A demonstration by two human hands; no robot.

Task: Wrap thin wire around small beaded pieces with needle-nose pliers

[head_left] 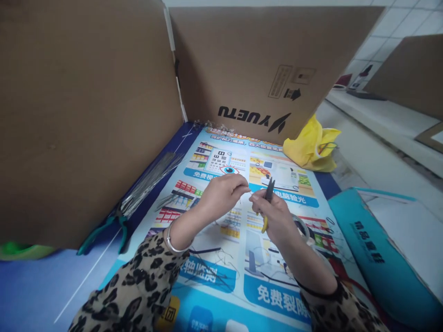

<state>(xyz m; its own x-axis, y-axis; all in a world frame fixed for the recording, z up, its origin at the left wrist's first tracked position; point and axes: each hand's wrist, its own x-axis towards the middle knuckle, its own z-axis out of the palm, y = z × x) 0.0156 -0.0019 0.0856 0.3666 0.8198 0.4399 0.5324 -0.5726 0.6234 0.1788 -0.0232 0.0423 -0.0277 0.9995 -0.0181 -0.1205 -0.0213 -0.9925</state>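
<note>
Our sleeves are nearest, over the poster. Our right hand holds the scissors, blades pointing up and away from us, above the poster. Just beside it, our left hand is pinched narrow at the fingertips; we cannot tell whether it grips anything thin. Loose wires lie below our hands. To our left, pliers rest by the near end of a wire bundle, beside the cardboard.

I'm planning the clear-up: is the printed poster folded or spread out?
Spread out: the poster lies flat beneath the left hand and the right hand, its rows of printed panels showing.
</note>
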